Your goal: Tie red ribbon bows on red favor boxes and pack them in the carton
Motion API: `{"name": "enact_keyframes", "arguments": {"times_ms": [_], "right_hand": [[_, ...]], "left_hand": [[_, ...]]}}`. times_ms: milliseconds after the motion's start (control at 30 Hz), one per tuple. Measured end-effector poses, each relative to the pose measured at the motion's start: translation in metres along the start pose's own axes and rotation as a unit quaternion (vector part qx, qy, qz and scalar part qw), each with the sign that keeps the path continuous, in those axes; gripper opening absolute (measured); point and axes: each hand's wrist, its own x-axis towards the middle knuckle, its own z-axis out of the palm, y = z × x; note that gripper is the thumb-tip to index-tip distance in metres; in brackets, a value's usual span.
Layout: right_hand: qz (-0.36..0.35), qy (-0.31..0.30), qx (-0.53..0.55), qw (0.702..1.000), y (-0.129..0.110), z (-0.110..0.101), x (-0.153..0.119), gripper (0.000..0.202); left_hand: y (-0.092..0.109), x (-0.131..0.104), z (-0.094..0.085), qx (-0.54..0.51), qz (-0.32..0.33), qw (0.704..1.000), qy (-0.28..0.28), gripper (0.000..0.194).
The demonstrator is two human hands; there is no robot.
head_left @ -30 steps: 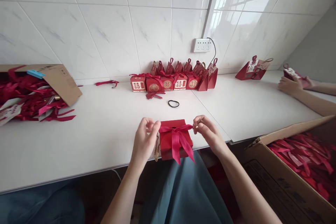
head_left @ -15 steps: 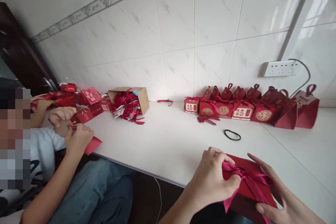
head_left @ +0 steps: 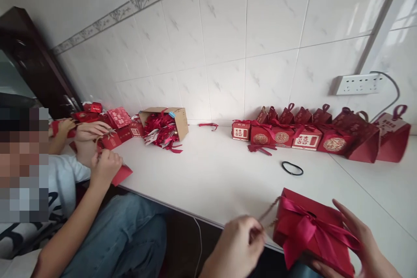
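A red gift box (head_left: 314, 230) with a magenta satin bow (head_left: 306, 226) tied round it is tilted at the table's front edge. My right hand (head_left: 368, 243) grips its right side, fingers behind and thumb low in front. Left of the box, my left hand (head_left: 239, 243), a little blurred, is closed in a pinch on a twisted cord handle (head_left: 272, 208) that comes out of the box's left side. The fingertips partly hide the cord's end.
Beyond the box lies a black hair tie (head_left: 292, 168). Finished red boxes (head_left: 306, 138) line the wall below a power strip (head_left: 358, 84). A cardboard box (head_left: 181, 124) spills red ribbons. At left, a co-worker's hand (head_left: 107, 165) holds a red paper piece (head_left: 122, 175).
My left hand has let go of the bow, moved left and down, and pulled out the cord handle. The gift box has shifted slightly and shows its left side.
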Motion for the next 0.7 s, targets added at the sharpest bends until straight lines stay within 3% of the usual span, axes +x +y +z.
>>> {"name": "enact_keyframes", "arguments": {"times_ms": [100,133,333,533,633,700], "right_hand": [[-0.071,-0.004,-0.052,0.996,-0.012,-0.007,0.0,0.09],[-0.098,-0.014,-0.066,0.993,-0.017,-0.01,0.0,0.091],[-0.161,-0.055,-0.043,0.984,-0.044,-0.017,-0.001,0.098],[-0.151,-0.06,-0.004,0.987,-0.05,-0.019,-0.008,0.104],[-0.15,-0.062,-0.008,0.987,-0.052,-0.017,-0.009,0.106],[-0.16,-0.059,0.002,0.985,-0.055,-0.016,-0.009,0.108]], "left_hand": [[0.0,0.006,-0.014,0.006,0.08,0.989,0.123,0.018],[0.005,0.009,-0.017,-0.007,0.093,0.986,0.142,0.019],[0.04,0.022,-0.007,-0.077,0.066,0.993,0.064,0.031],[0.043,0.011,0.004,-0.106,0.081,0.986,0.101,0.015],[0.043,0.001,0.009,-0.079,0.195,0.963,0.168,0.006],[0.044,-0.006,0.014,-0.043,0.314,0.921,0.226,0.005]]}}
